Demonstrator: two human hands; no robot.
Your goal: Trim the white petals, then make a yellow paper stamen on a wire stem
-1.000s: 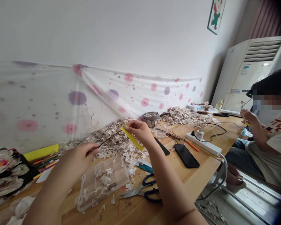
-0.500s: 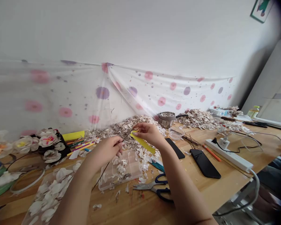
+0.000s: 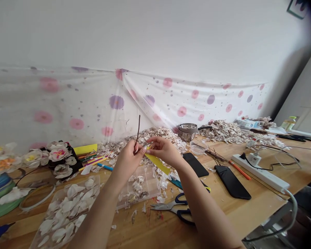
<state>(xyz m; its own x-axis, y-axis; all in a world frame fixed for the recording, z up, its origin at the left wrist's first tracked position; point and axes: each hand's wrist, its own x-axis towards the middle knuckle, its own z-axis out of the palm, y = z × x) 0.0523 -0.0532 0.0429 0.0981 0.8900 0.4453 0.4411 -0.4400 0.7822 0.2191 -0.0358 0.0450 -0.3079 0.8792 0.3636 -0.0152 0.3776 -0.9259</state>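
My left hand (image 3: 128, 157) is closed around a thin brown stem (image 3: 138, 126) that points up past the thumb. Between the fingers of my right hand (image 3: 163, 150) is a strip of yellow paper (image 3: 158, 164), its free end slanting down to the right. The fingertips of both hands meet at the strip's upper end; whether the stem touches the paper there I cannot tell. Below the hands lies a clear compartment box (image 3: 151, 188) with pale flakes in it. Scissors with dark blue handles (image 3: 171, 205) rest by my right forearm.
Pale petal-like pieces (image 3: 159, 135) are heaped along the wall, and a clear tray (image 3: 95, 181) of petals lies at left. Flowers (image 3: 58, 154) stand behind it. On the right are a black phone (image 3: 232, 181), brown stems (image 3: 215, 155) and a white power strip (image 3: 264, 173).
My left hand has moved right and turned, so the stem now stands nearly upright instead of slanting down. Its fingertips have come up to the yellow strip in my right hand.
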